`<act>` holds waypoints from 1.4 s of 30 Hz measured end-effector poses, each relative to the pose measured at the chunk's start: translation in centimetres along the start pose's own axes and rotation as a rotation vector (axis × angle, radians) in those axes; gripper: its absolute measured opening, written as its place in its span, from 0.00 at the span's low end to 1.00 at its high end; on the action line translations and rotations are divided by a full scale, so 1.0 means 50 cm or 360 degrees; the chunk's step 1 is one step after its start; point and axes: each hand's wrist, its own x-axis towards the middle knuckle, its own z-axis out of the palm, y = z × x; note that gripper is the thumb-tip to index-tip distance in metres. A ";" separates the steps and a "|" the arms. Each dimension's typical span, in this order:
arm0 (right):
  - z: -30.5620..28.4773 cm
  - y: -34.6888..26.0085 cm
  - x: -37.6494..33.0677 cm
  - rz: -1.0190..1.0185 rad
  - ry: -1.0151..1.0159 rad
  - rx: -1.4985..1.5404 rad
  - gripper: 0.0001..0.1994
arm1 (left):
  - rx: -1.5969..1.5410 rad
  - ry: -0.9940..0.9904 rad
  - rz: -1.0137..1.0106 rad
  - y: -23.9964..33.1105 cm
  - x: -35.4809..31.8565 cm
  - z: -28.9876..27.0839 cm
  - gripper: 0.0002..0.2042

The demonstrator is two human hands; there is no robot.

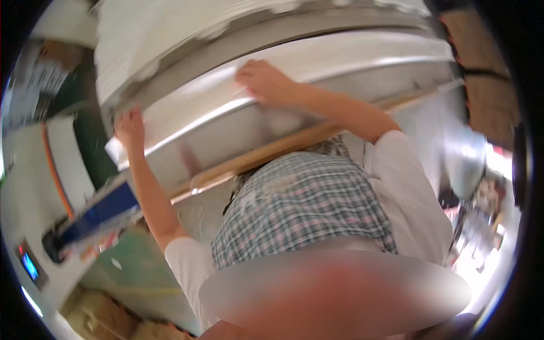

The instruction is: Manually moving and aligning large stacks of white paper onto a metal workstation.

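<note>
A long, glossy white sheet (334, 56) lies lengthwise across a metal-topped table in front of me. My left hand (130, 131) is at the sheet's left end, its fingers curled round the edge. Further right, my right hand (263, 83) is closed on the middle of the sheet, with bent fingers. Both hands are somewhat blurred. Behind the sheet, a bulky pile of white material (164, 34) with a ragged lower edge covers the far side.
A wooden strip (266, 153) runs along the table's near edge, close to my checked apron. To the left are a blue bar-shaped part (99, 212) and a small lit screen (29, 265). Brown boxes (479, 96) stand at the right.
</note>
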 end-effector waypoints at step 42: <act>-0.636 0.828 -0.826 0.2505 0.0116 0.0776 0.20 | 0.0208 -0.0429 -0.0572 0.369 -0.165 0.016 0.22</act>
